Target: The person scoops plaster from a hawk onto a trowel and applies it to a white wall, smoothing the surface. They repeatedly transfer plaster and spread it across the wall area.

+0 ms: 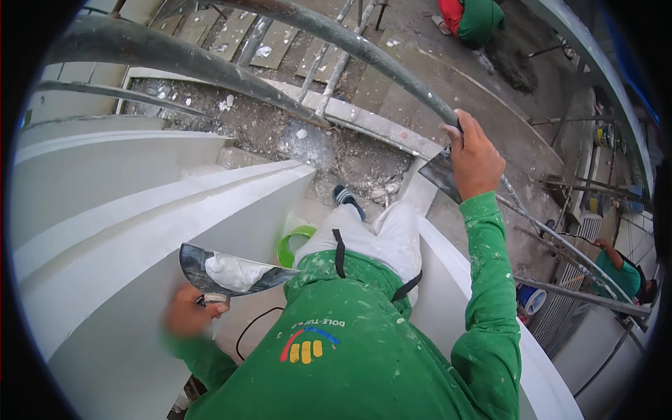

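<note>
A: Putty knives (197, 269)?
B: Two. One grasped by left hand (187, 312), white paste (239, 272) on blade, near white wall (105, 262). Second knife (439, 173) juts from right hand (477, 157), which clasps scaffold pipe (364, 50); handle hidden.
A: Site?
B: Debris-strewn ground (280, 136), one green bucket (283, 250), two co-workers (481, 21).

From here I see a person (478, 22) in red and green near a dark heap (514, 64), upper right; a blue-and-white bucket (534, 301) and another person (617, 274), lower right; white-spattered boards (276, 49), upper left.
</note>
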The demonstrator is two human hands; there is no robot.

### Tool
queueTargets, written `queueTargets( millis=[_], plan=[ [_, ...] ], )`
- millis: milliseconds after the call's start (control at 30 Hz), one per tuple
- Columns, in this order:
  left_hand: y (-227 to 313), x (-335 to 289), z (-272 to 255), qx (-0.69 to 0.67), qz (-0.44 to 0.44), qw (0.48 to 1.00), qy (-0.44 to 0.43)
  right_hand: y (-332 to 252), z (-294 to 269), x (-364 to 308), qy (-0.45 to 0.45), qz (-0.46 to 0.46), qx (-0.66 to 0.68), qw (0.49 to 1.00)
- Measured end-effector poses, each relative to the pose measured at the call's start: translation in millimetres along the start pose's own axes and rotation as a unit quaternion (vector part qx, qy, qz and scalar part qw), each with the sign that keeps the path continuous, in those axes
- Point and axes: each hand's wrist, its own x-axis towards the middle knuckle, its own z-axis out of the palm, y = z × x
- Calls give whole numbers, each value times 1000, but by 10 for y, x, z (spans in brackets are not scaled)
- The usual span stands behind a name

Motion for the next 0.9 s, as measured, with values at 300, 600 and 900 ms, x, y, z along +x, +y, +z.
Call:
queueTargets(
  millis=[300, 600, 900],
  plan=[
    [20, 21, 143, -32, 139, 987, 68, 10, -506, 467, -234, -3, -16, 972],
    [-211, 790, 844, -168, 262, 948, 63, 368, -71, 342, -200, 12, 277, 940],
    [-653, 1105, 1082, -222, 313, 920, 85, -1047, -207, -137, -235, -198, 464, 831]
  ],
)
